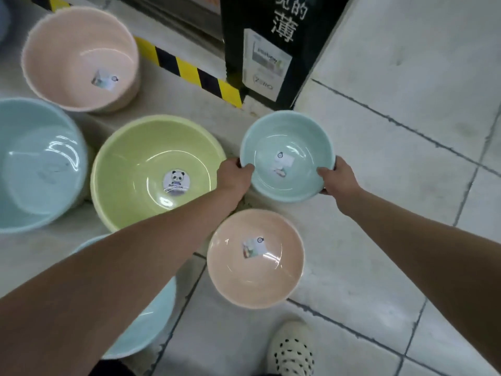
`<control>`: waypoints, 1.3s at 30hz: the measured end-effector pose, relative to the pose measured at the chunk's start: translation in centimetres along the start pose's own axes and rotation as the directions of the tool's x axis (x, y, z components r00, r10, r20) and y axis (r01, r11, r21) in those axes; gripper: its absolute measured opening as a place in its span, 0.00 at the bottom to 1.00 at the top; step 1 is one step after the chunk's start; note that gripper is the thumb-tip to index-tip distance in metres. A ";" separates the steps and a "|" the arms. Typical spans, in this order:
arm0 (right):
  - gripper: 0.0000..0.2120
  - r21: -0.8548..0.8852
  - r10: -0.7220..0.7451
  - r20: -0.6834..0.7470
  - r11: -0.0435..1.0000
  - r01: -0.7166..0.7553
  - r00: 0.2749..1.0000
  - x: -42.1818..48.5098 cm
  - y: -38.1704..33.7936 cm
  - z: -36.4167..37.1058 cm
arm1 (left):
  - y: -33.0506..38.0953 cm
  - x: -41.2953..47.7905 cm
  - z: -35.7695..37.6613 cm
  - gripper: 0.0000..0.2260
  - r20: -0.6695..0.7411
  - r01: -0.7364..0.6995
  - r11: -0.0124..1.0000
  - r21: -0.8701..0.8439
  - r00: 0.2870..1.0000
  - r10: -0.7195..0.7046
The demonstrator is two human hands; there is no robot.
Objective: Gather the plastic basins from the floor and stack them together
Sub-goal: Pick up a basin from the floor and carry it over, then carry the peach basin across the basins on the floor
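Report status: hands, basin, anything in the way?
Left hand and right hand grip small blue basin by rim, opposite sides. Close beside it: small pink basin; green basin at left. Nothing blocking.

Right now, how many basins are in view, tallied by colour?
Blue: 3, namely the large blue basin, the small blue basin held by the left hand and the right hand, and the half-hidden blue basin under the left forearm.
Pink: 2, namely the far pink basin and the near pink basin.
Green: 1, the green basin.
Total: 6
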State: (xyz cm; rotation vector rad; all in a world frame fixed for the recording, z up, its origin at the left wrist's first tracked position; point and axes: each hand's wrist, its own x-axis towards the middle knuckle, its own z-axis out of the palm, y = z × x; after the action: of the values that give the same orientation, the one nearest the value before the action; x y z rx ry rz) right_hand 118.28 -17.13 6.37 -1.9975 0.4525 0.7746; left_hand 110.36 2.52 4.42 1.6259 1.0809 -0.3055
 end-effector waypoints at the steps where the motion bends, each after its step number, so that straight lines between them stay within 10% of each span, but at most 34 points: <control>1: 0.10 0.044 0.004 -0.009 0.999 -0.004 1.000 0.4 1.0 -0.1 | -0.5 0.4 0.8 0.05 -0.004 -0.017 0.999 0.031 1.000 0.017; 8: 0.22 0.256 0.108 0.169 0.955 -0.149 0.980 0.0 6.1 0.0 | -2.6 -0.2 2.3 0.15 0.043 -0.022 0.997 0.073 0.999 0.018; 16: 0.57 -0.195 0.331 0.176 0.935 -0.296 0.927 -8.5 14.1 2.7 | -10.9 -6.7 -0.5 0.31 0.068 -0.010 0.934 0.356 0.998 -0.015; 22: 0.24 -0.370 0.426 0.071 0.851 -0.373 0.902 -12.1 18.3 4.6 | -16.9 -9.6 -3.9 0.11 0.096 0.225 0.904 0.363 0.956 -0.277; 28: 0.20 -0.270 0.359 0.123 0.909 -0.317 0.925 -17.3 11.2 3.4 | -15.8 -15.3 -10.1 0.03 0.039 0.227 0.952 0.207 0.970 -0.240; 34: 0.23 -0.306 0.270 0.398 0.940 -0.150 0.877 -24.4 -3.6 8.1 | -10.1 -22.5 -21.6 0.09 -0.112 0.302 0.819 -0.488 0.909 -0.402; 39: 0.14 -0.366 0.162 0.532 0.929 0.053 0.831 -32.1 -12.9 14.0 | -9.2 -30.3 -31.8 0.07 -0.196 0.195 0.664 -0.722 0.863 -0.466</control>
State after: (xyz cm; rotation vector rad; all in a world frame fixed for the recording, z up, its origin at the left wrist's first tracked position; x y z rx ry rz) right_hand 97.49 1.78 30.84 -1.9677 0.0135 1.5146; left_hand 76.28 15.40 30.65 0.8037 1.5642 0.1773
